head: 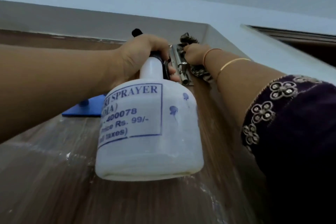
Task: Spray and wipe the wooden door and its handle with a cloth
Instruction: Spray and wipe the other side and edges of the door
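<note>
Upper centre of frame, at the top of the door (pixel 54 178): right hand (pixel 195 54) is gripping a bunched cloth (pixel 188 39) and pressing it onto the steel bolt (pixel 182 71); fingers are curled round the cloth, folds sticking out above and below the fist; two thin bangles (pixel 234 62) are sitting on that wrist; dark embroidered sleeve (pixel 291 123) is filling the right edge. Just left of it, left hand (pixel 143 54) is clutching the sprayer (pixel 149 132) by its black head and neck, fingers wrapped round, fingertips showing beside the trigger; whether it is squeezing, cannot tell; bottle body is hanging toward the camera at mid-frame. Door is taking up lower and left frame, wood grain with pale smears and flecks across it; blue plate (pixel 85 108) is showing at centre left, partly behind the left forearm; no handle is showing in this view.

Step, as judged: wiping the bolt fitting at the door's top, spray held in reserve; panel and handle look to be ahead, going by the smears. Next move is calling for working the cloth round the bolt's barrel and bracket with firm pressure; after that, bringing both hands down the panel; nozzle needs aiming at the wood and away from the face, bottle sitting so close to the camera.
</note>
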Tool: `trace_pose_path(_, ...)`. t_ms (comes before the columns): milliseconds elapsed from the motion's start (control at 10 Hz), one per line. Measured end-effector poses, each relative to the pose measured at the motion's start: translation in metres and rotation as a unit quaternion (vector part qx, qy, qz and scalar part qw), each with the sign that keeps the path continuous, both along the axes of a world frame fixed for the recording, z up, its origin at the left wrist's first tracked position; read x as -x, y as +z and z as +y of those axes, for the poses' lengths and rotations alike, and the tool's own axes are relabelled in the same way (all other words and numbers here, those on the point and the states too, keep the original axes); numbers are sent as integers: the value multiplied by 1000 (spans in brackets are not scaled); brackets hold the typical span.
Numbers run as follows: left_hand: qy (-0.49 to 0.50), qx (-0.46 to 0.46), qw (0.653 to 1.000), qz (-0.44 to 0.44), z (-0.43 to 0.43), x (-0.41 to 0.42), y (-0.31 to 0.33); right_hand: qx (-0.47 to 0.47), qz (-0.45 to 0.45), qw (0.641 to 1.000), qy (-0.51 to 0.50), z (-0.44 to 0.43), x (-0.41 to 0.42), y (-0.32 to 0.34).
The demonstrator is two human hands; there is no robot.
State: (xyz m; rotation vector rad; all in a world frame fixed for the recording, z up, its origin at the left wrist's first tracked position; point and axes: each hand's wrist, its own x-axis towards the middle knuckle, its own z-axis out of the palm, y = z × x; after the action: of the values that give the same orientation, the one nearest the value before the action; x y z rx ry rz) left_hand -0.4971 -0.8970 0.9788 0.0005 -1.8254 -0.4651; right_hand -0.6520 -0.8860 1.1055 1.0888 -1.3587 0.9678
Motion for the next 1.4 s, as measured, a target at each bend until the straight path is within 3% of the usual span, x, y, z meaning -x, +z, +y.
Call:
trace_pose_path(200,51,29,998,25,0,5,2,-17,-10,1000,17,-14,10,31)
trace_pose_path(300,51,3,999,7,1,5,-1,-17,-10,995,98,-14,11,21)
trace_pose_path(400,47,-15,999,4,4,5,-6,-13,27,995,95,-11,11,16)
trace_pose_path(500,52,-19,998,16,6,6,-9,-10,1,990,138,-8,10,1)
trace_pose_path(700,100,-17,995,11,17,5,-33,5,50,982,181,-8,18,-56)
trace_pose_path(800,77,-44,996,-15,17,6,-46,59,27,976,210,-17,23,-82)
trace_pose_path(1000,58,-79,995,-34,19,6,-52,40,-40,980,188,-16,11,-136)
trace_pose_path(1300,63,-69,995,-22,35,-22,-62,97,-128,978,135,-35,-51,-186)
trace_pose_path(1400,71,-76,994,-45,42,-30,-69,87,-67,982,154,-40,-68,-199)
